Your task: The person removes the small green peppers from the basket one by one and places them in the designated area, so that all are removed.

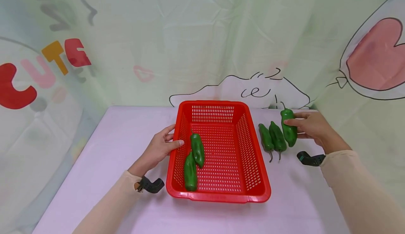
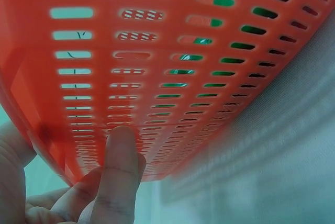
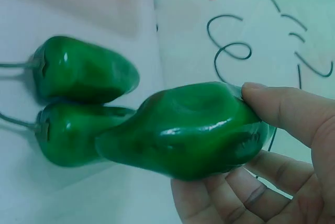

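A red perforated plastic basket stands mid-table, and my left hand grips its left rim, thumb on the inner side and fingers against the outer wall. Two green peppers, one upper and one lower, lie inside along the basket's left wall. To the right of the basket, my right hand pinches a green pepper between thumb and fingers, its stem pointing away. Beside it on the table lie two more green peppers, stems toward me. In the right wrist view the held pepper partly covers one of these.
A pale lilac table top carries everything. Behind it and at both sides hangs a light green printed curtain with cartoon drawings. Black wrist cameras sit on both wrists.
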Demonstrator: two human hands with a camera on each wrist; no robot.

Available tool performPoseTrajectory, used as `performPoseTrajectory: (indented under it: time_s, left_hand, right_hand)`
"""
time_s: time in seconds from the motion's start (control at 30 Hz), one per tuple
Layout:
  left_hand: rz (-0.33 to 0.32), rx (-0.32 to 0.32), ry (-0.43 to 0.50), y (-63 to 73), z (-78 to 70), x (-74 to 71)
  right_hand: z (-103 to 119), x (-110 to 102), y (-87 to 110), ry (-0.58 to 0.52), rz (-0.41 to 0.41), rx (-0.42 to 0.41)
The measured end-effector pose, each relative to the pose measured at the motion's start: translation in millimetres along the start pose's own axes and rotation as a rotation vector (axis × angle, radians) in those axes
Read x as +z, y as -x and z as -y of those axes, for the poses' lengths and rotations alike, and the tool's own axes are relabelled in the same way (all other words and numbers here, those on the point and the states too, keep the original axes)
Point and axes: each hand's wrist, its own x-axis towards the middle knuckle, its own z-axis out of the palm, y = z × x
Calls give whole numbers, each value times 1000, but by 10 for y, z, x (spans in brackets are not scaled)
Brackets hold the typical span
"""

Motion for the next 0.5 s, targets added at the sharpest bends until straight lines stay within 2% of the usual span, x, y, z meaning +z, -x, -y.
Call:
performPoseTrajectory:
  time_s: [0.5]
  left_hand:
    - [-20,1,-45,6,-10,9]
  right_hand:
    - [-370,-9,-182,1,-15,119]
